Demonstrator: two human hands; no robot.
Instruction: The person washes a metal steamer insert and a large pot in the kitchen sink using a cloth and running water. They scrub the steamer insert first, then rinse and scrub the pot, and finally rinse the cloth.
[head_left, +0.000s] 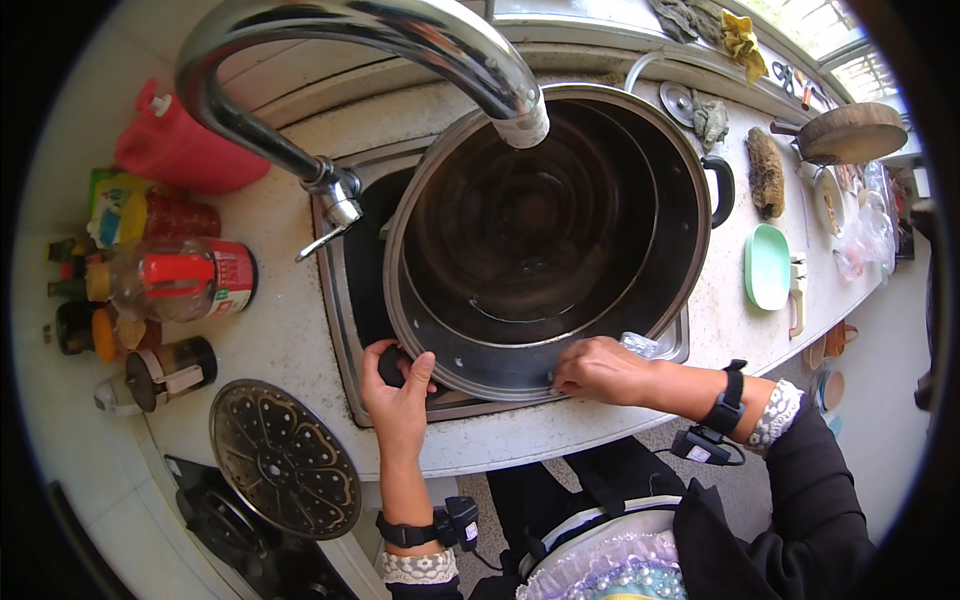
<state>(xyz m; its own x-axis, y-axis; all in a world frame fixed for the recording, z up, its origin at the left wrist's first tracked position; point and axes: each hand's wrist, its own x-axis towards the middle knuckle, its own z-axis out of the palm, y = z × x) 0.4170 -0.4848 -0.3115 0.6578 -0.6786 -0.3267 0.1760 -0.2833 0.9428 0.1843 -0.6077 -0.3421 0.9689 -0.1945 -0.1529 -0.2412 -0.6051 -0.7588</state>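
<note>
A large dark metal pot (540, 225) stands tilted over the sink (337, 322), with some liquid inside. My left hand (397, 382) grips the pot's black side handle (391, 366) at the lower left, thumb raised beside the rim. My right hand (604, 371) is at the near rim, its fingers bent against the pot's inner wall; whether something small is pinched in them is hidden. A silvery crumpled thing (639, 345) lies just beyond that hand by the rim. The chrome faucet (517, 112) arches over the pot. The other black handle (720, 191) sticks out at the right.
A perforated steamer plate (285, 459) lies at the counter's lower left, near a stove (240, 517). Bottles and jars (195, 277) and a red jug (187, 142) line the left. A green dish (766, 266), loofah (765, 172) and round wooden board (853, 135) are at the right.
</note>
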